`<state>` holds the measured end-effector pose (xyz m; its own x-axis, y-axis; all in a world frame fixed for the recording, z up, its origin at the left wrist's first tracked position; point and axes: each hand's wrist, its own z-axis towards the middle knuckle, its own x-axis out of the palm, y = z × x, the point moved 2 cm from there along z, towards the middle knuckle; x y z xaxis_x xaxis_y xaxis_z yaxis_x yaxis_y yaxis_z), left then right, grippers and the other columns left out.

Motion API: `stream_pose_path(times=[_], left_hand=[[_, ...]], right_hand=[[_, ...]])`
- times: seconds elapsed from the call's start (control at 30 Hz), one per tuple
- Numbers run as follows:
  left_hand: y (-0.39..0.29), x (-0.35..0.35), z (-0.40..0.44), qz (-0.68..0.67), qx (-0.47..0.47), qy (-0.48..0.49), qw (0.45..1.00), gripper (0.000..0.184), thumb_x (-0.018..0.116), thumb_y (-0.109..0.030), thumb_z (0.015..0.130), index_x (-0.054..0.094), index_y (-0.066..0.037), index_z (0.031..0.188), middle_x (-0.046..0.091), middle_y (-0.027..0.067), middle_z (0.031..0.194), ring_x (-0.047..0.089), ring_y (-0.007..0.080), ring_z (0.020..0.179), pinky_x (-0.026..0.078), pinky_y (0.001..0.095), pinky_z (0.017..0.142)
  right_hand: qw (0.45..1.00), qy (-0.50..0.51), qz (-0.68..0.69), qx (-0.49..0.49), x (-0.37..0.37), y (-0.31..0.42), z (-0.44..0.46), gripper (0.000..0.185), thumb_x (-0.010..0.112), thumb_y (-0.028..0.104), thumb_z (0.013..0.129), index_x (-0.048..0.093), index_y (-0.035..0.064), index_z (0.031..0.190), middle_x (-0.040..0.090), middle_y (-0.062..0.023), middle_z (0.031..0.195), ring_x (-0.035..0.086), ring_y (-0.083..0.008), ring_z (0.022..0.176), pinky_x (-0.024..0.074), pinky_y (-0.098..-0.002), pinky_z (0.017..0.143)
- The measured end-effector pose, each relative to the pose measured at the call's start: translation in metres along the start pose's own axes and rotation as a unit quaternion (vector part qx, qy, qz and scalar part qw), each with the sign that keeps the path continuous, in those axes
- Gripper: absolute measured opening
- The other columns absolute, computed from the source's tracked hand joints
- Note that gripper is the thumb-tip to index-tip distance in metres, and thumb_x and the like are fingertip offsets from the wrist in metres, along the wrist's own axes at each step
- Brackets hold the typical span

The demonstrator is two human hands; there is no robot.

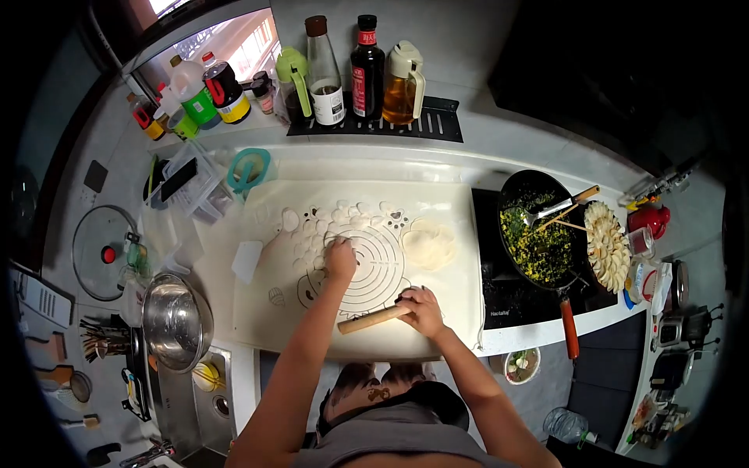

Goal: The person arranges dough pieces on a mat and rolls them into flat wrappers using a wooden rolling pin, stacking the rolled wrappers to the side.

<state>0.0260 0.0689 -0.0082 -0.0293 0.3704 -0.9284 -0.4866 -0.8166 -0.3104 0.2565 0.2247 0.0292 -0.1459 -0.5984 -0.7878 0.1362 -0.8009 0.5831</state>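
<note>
My left hand (341,260) is over the printed circles of the pale mat (452,312), beside the small flattened dough pieces (312,226). Its fingers are curled together, and whatever they pinch is hidden beneath them. In my right hand (422,312) is a wooden rolling pin (367,320), gripped at its right end and slanting over the lower edge of the circles. A stack of rolled dough wrappers (428,244) lies on the mat to the right of the circles. A white scraper (247,261) rests at the left.
Right of the mat, a pan (538,269) of chopped green and yellow filling stands on the black cooktop (499,300), beside a tray of shaped dumplings (607,246). A steel bowl (175,324) sits by the sink (222,382). Several bottles (368,74) line the back.
</note>
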Motion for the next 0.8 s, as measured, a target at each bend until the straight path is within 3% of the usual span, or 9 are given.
stream_pose_path(times=[0.17, 0.27, 0.4, 0.53, 0.57, 0.67, 0.7, 0.8], left_hand=[[-0.047, -0.026, -0.03, -0.055, 0.096, 0.107, 0.988, 0.02, 0.066, -0.011, 0.076, 0.068, -0.008, 0.096, 0.062, 0.0071, 0.099, 0.056, 0.0286, 0.094, 0.046, 0.0387, 0.085], [-0.055, -0.007, -0.071, -0.188, 0.156, 0.104, 0.964, 0.019, 0.067, -0.01, 0.075, 0.068, -0.007, 0.094, 0.061, 0.0075, 0.099, 0.057, 0.029, 0.094, 0.047, 0.0384, 0.083], [-0.07, -0.013, -0.087, -0.238, 0.043, 0.089, 0.966, 0.028, 0.07, -0.008, 0.073, 0.064, -0.002, 0.099, 0.06, 0.0123, 0.1, 0.058, 0.0325, 0.092, 0.048, 0.0406, 0.079], [-0.078, -0.002, -0.078, -0.233, 0.067, 0.156, 0.957, 0.028, 0.072, -0.008, 0.071, 0.061, -0.002, 0.096, 0.063, 0.0134, 0.092, 0.059, 0.0324, 0.09, 0.048, 0.0403, 0.078], [-0.077, 0.0, -0.08, -0.243, 0.072, 0.162, 0.954, 0.024, 0.071, -0.007, 0.071, 0.062, -0.003, 0.092, 0.065, 0.0134, 0.088, 0.061, 0.0313, 0.089, 0.048, 0.0401, 0.076], [-0.082, -0.024, -0.085, -0.245, 0.027, 0.319, 0.915, 0.02, 0.068, -0.002, 0.072, 0.062, -0.003, 0.091, 0.065, 0.0162, 0.093, 0.061, 0.031, 0.091, 0.048, 0.041, 0.08], [-0.078, -0.025, -0.088, -0.257, 0.031, 0.311, 0.914, 0.017, 0.065, -0.001, 0.073, 0.063, -0.003, 0.09, 0.065, 0.0176, 0.094, 0.062, 0.0317, 0.09, 0.048, 0.0413, 0.079], [-0.056, -0.018, -0.095, -0.265, 0.016, 0.149, 0.952, 0.016, 0.065, -0.006, 0.076, 0.064, -0.005, 0.091, 0.063, 0.0143, 0.088, 0.061, 0.0335, 0.081, 0.048, 0.042, 0.074]], right_hand=[[0.999, 0.016, 0.012, 0.028, -0.014, -0.009, -0.009, 0.035, 0.078, 0.02, 0.064, 0.068, 0.0179, 0.097, 0.056, -0.0015, 0.108, 0.049, -0.0247, 0.113, 0.0332, -0.0505, 0.1], [0.999, 0.024, 0.017, 0.038, -0.023, -0.014, -0.02, 0.035, 0.079, 0.019, 0.063, 0.068, 0.0177, 0.096, 0.056, -0.0015, 0.108, 0.049, -0.0246, 0.114, 0.0323, -0.0511, 0.101], [0.998, 0.046, 0.007, 0.037, -0.028, -0.014, -0.02, 0.033, 0.079, 0.017, 0.061, 0.068, 0.0172, 0.092, 0.055, -0.0009, 0.109, 0.048, -0.0247, 0.115, 0.0317, -0.0531, 0.101], [0.991, 0.094, -0.06, 0.071, -0.026, -0.005, -0.019, 0.05, 0.071, 0.035, 0.072, 0.058, 0.0147, 0.116, 0.051, -0.0048, 0.12, 0.042, -0.0297, 0.123, 0.02, -0.0581, 0.107], [0.985, 0.114, -0.093, 0.088, -0.022, 0.0, -0.018, 0.064, 0.062, 0.048, 0.078, 0.048, 0.0109, 0.129, 0.046, -0.0087, 0.132, 0.036, -0.0336, 0.129, 0.0168, -0.0593, 0.108], [0.979, 0.061, -0.179, 0.069, 0.004, 0.005, -0.022, 0.07, 0.057, 0.053, 0.081, 0.044, 0.0077, 0.133, 0.041, -0.0115, 0.14, 0.033, -0.0354, 0.132, 0.0163, -0.0592, 0.108], [0.974, 0.077, -0.202, 0.069, 0.009, 0.008, -0.019, 0.074, 0.054, 0.056, 0.082, 0.041, 0.006, 0.136, 0.038, -0.0128, 0.143, 0.033, -0.0346, 0.131, 0.0173, -0.0569, 0.109], [0.983, 0.079, -0.163, 0.035, 0.014, 0.023, -0.006, 0.068, 0.056, 0.052, 0.083, 0.045, 0.0083, 0.134, 0.04, -0.0116, 0.141, 0.035, -0.0335, 0.131, 0.0186, -0.0545, 0.11]])
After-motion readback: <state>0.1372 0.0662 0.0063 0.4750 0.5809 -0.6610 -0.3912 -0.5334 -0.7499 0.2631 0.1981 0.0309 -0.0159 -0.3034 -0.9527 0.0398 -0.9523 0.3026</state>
